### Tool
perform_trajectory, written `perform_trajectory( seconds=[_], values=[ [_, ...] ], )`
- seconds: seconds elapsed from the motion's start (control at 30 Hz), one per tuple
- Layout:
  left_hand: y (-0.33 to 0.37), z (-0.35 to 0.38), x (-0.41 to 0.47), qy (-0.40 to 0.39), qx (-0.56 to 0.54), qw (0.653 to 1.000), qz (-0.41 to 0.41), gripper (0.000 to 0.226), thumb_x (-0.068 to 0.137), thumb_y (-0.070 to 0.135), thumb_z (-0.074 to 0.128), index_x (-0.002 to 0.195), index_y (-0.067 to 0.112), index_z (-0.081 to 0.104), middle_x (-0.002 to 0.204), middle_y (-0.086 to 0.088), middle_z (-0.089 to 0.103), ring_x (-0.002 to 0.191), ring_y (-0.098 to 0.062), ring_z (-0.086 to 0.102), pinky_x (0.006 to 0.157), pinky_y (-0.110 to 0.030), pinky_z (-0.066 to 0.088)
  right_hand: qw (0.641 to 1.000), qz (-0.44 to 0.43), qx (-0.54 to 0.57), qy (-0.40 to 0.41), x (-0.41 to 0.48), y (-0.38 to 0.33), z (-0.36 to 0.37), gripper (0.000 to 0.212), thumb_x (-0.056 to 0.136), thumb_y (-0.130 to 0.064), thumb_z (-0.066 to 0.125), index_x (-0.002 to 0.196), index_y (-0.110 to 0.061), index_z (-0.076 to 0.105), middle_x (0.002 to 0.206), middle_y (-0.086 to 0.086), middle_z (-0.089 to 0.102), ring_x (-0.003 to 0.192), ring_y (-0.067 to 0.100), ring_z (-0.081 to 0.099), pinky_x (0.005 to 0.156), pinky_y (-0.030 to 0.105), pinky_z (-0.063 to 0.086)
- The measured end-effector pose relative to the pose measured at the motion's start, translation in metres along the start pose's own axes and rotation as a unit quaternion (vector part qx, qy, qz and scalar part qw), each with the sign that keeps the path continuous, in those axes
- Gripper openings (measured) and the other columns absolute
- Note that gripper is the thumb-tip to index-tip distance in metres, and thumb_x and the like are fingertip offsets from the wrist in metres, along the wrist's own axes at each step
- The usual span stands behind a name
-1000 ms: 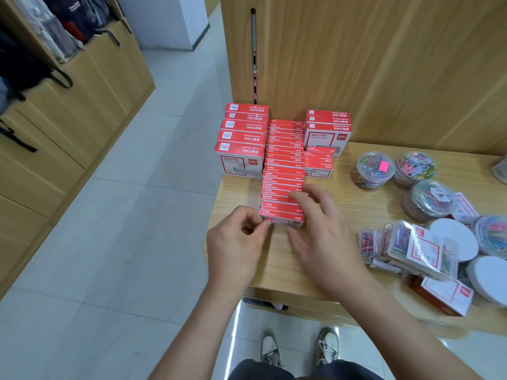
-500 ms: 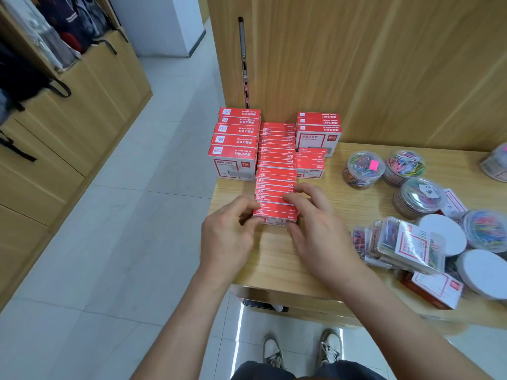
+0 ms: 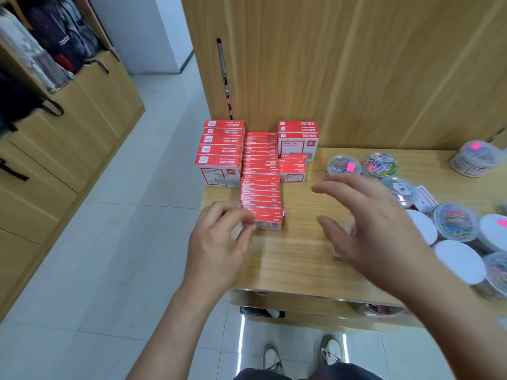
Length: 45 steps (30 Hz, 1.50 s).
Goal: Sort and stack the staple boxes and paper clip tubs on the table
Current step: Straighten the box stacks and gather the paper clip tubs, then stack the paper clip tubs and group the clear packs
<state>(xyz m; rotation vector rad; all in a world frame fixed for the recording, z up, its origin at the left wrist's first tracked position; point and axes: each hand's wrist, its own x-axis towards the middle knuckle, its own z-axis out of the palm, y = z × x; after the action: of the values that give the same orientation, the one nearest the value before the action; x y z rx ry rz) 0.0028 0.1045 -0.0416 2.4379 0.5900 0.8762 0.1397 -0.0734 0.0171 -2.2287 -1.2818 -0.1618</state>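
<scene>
A long row of small red staple boxes (image 3: 260,182) runs down the left part of the wooden table (image 3: 296,256). Taller stacks of bigger red boxes stand at its far left (image 3: 222,154) and far right (image 3: 297,138). My left hand (image 3: 222,237) touches the left end of the nearest box in the row, fingers curled against it. My right hand (image 3: 367,223) hovers open and blurred above the table, right of the row, holding nothing. Clear paper clip tubs (image 3: 343,165) sit beyond and to the right of it.
More tubs, some with white lids (image 3: 461,261), crowd the table's right side, and one tub (image 3: 477,157) stands far right by the wooden wall. The table's left edge drops to a tiled floor. Cabinets with bags line the left. My shoes show below the table's front edge.
My right hand has lifted off the near end of the staple box row and swung right, fingers spread. My left hand stays against the nearest box.
</scene>
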Motion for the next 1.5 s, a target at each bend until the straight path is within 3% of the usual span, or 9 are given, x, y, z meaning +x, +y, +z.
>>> perform_trajectory(
  seconds=[0.13,0.23,0.4,0.57,0.77,0.97,1.2,1.37,1.5],
  values=[
    [0.034,0.008,-0.009,-0.062,-0.059,0.994,0.063,0.011,0.084,0.021,0.062,0.090,0.017,0.071,0.087,0.008,0.066,0.079,-0.010,0.059,0.071,-0.026,0.048,0.989,0.041,-0.107,-0.097,-0.022,0.031,-0.033,0.071,0.067,-0.065,0.062,0.130,-0.039,0.045,0.130,-0.010,0.054,0.126,0.023,0.043,0.089,0.050,0.044],
    [0.057,0.024,-0.013,-0.152,-0.065,0.982,0.097,0.023,0.085,0.024,0.059,0.105,0.018,0.067,0.101,0.006,0.066,0.093,-0.010,0.057,0.084,-0.019,0.044,0.969,0.072,-0.165,-0.170,-0.034,0.044,-0.040,0.088,0.059,-0.062,0.075,0.134,-0.043,0.034,0.133,-0.010,0.053,0.130,0.023,0.040,0.089,0.052,0.039],
    [0.085,0.048,-0.007,-0.282,-0.058,0.953,0.095,0.078,0.082,0.033,0.069,0.147,0.025,0.026,0.148,0.011,0.034,0.135,-0.003,0.025,0.110,-0.008,0.011,0.959,0.105,-0.181,-0.190,-0.037,0.047,-0.045,0.075,0.075,-0.055,0.064,0.141,-0.037,0.033,0.135,-0.014,0.048,0.134,0.015,0.034,0.098,0.042,0.028],
    [0.099,0.070,0.005,-0.341,-0.077,0.935,0.060,0.102,0.078,0.035,0.075,0.151,0.029,0.003,0.152,0.009,0.026,0.138,-0.004,0.019,0.108,-0.012,0.015,0.987,0.104,-0.063,-0.102,-0.042,0.056,-0.046,0.060,0.061,-0.051,0.060,0.115,-0.025,0.062,0.102,-0.004,0.066,0.099,0.020,0.062,0.080,0.042,0.046],
    [0.097,0.085,0.012,-0.334,-0.025,0.940,0.063,0.087,0.074,0.040,0.077,0.145,0.028,0.029,0.137,0.005,0.049,0.126,-0.014,0.042,0.100,-0.022,0.032,0.954,0.215,0.211,0.015,-0.031,0.066,-0.071,0.028,0.075,-0.028,0.075,0.102,-0.028,0.068,0.085,-0.010,0.071,0.080,0.008,0.063,0.073,0.024,0.049],
    [0.094,0.076,0.012,-0.286,0.013,0.957,0.048,0.050,0.073,0.039,0.074,0.114,0.027,0.047,0.112,0.010,0.057,0.104,-0.014,0.052,0.078,-0.025,0.039,0.935,0.247,0.255,-0.008,-0.013,0.071,-0.069,0.010,0.086,-0.033,0.063,0.082,-0.026,0.069,0.054,-0.009,0.048,0.053,0.005,0.040,0.050,0.015,0.030],
    [0.094,0.080,0.016,-0.295,0.027,0.955,0.019,0.075,0.080,0.028,0.068,0.143,0.023,0.027,0.140,0.005,0.040,0.127,-0.016,0.041,0.096,-0.024,0.034,0.859,0.303,0.411,-0.008,-0.011,0.083,-0.072,0.049,0.073,-0.005,0.072,0.113,-0.031,0.061,0.098,0.015,0.068,0.083,0.030,0.068,0.081,0.038,0.056],
    [0.101,0.068,0.035,-0.378,-0.026,0.925,0.023,0.082,0.076,0.010,0.062,0.146,0.027,0.023,0.151,0.009,0.023,0.139,-0.008,0.018,0.109,-0.016,0.017,0.900,0.307,0.307,0.024,-0.009,0.114,-0.092,0.030,0.076,-0.016,0.075,0.102,-0.029,0.068,0.092,-0.004,0.073,0.083,0.011,0.067,0.080,0.026,0.051],
    [0.123,0.058,0.076,-0.309,-0.072,0.946,0.068,0.067,0.073,0.017,0.058,0.137,0.030,0.044,0.144,0.017,0.033,0.134,-0.001,0.026,0.109,-0.017,0.020,0.938,0.315,0.140,0.029,0.001,0.145,-0.099,0.044,0.068,-0.025,0.075,0.109,-0.029,0.058,0.086,-0.009,0.068,0.080,0.015,0.066,0.078,0.039,0.053]
  ],
)
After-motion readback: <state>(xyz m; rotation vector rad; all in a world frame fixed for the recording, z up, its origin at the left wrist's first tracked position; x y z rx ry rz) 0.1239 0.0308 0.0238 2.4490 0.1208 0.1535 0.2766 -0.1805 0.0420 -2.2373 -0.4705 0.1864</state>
